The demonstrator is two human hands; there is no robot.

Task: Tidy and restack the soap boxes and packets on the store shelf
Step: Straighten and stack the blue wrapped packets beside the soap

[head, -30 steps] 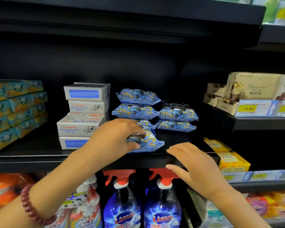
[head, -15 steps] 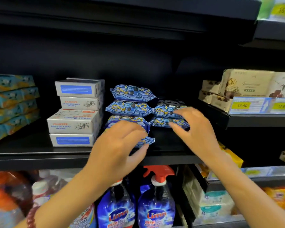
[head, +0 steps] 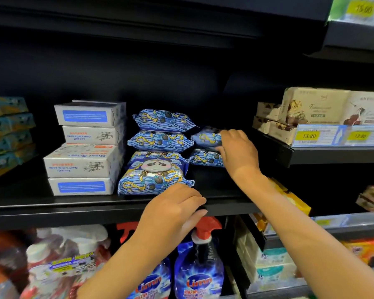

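Note:
A stack of white goat soap boxes [head: 84,162] stands at the left of the black shelf [head: 52,209]. Beside it is a pile of blue patterned soap packets [head: 160,139], with a panda-faced packet [head: 154,176] leaning against its front. To the right lies a shorter pile of two blue packets [head: 204,157]. My right hand [head: 238,152] grips the top packet [head: 206,137] of that short pile and covers its right end. My left hand [head: 174,211] hangs over the shelf's front edge, fingers loosely bent, holding nothing.
Teal soap boxes [head: 7,134] are stacked at the far left. Beige boxes [head: 311,111] sit on a higher shelf at right, behind yellow price tags [head: 309,136]. Blue spray bottles [head: 199,275] stand on the lower shelf below my hands. Yellow packets [head: 294,199] lie right of my forearm.
My left hand let go of the panda-faced packet and drew back to the shelf edge. My right hand rose from the shelf edge to the short pile and closed on its top packet.

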